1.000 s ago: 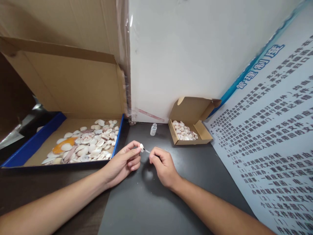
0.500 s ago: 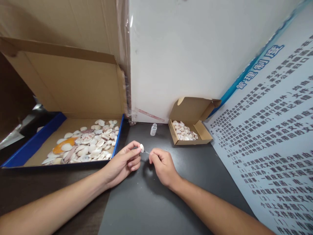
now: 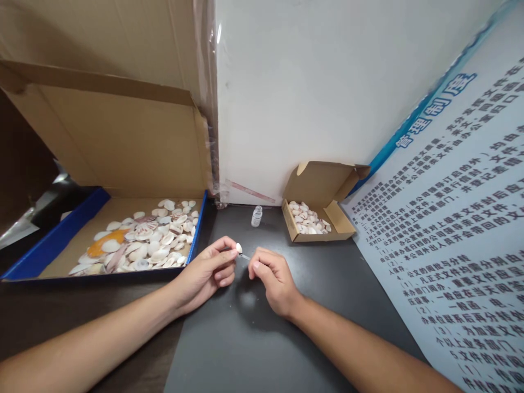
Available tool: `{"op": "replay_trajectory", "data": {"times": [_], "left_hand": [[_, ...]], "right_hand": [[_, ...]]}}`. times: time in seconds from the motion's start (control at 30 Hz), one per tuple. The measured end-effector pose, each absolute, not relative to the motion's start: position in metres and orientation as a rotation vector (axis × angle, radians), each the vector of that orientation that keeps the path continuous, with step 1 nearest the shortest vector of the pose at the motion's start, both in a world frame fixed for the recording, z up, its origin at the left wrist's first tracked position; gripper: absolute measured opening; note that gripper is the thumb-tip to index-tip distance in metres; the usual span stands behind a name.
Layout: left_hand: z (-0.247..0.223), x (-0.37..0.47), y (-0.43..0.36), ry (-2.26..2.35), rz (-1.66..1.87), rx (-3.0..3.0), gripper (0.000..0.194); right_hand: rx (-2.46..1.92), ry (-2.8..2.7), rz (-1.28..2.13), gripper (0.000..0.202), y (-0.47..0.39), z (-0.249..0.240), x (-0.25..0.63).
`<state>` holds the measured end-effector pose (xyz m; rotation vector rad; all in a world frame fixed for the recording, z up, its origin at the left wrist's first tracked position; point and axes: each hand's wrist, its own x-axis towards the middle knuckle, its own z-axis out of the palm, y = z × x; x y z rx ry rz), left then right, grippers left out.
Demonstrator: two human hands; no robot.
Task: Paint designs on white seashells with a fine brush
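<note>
Between the thumb and fingertips of my left hand [image 3: 215, 265] is a small white seashell [image 3: 239, 248], held up above the dark table. My right hand [image 3: 272, 275] is closed around a thin, pale stick-like tool [image 3: 244, 256]. The tool's dark tip meets or nearly meets the shell's lower edge; contact is too small to tell, and the rest of the tool is hidden in my fingers. Beyond both hands stands a small clear bottle [image 3: 256, 217] with a white label.
On the left, an open blue-edged box [image 3: 57, 267] contains many shells [image 3: 153, 248], some over an orange piece [image 3: 107, 242]. A smaller open cardboard box [image 3: 323, 238] with shells is at back right. A white panel [image 3: 286, 98] and printed board [image 3: 429, 218] bound the table [image 3: 245, 349].
The shell has turned slightly in my left fingers and now shows narrower. My right hand has shifted a little with the tool, whose shaft shows more plainly.
</note>
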<state>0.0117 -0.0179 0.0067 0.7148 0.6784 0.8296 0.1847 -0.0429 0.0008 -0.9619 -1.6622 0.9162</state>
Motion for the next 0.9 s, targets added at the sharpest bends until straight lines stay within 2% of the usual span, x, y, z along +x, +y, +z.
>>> {"op": "replay_trajectory", "data": {"times": [0.33,0.53,0.73,0.9], "left_hand": [[0.0069,0.0116,-0.0185,0.666,0.815,0.739,0.019],[0.0057,0.0113,-0.0183,0.661,0.824,0.733,0.017],[0.0066,0.0102,-0.0184,0.66,0.813,0.724,0.013],[0.007,0.0104,-0.0185,0.673,0.814,0.707,0.013]], "right_hand": [[-1.091,-1.512,0.917,0.033,-0.0403,-0.0001,0.183],[-1.019,-1.597,0.871,0.035,-0.0424,0.0003,0.1835],[-1.161,-1.542,0.911,0.032,-0.0401,-0.0007,0.1816],[-1.033,-1.62,0.879,0.034,-0.0409,-0.0013,0.1827]]}}
